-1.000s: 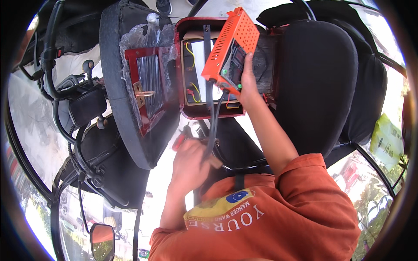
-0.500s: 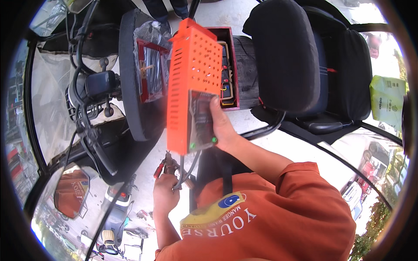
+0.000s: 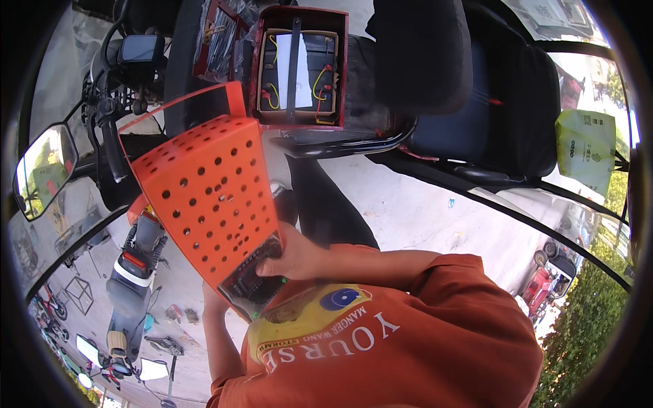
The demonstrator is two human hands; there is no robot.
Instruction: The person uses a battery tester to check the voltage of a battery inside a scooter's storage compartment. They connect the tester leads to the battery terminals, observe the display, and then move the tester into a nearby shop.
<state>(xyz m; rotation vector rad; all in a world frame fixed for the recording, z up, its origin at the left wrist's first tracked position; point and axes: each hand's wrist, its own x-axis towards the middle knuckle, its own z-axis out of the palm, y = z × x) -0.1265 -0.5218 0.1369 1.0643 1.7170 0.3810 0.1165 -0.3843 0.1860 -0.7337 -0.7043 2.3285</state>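
My right hand point(image 3: 299, 256) grips an orange perforated metal device point(image 3: 211, 190) at its end with the dark panel point(image 3: 255, 279), thumb over that panel. The device has a carrying handle point(image 3: 235, 100) and tilts toward the left, in front of my body. My left forearm point(image 3: 223, 343) runs up behind the device, which hides the left fingers and anything in them. Beyond stands a dark red open box point(image 3: 343, 68) holding black batteries point(image 3: 318, 51) with yellow and red wires. A dark strap point(image 3: 295, 54) and a white sheet point(image 3: 283, 81) lie across them.
A black seat point(image 3: 449, 139) and a curved black bar point(image 3: 354, 145) are at the right. Handlebars point(image 3: 112, 129) and a mirror point(image 3: 47, 170) stand left. A yellow-green bag point(image 3: 586, 149) hangs far right. A parked scooter point(image 3: 132, 279) is at lower left.
The orange device has moved left and down toward my body and tilted over. The left hand, which held clamps with a cable, has gone behind it. The red box now shows more fully.
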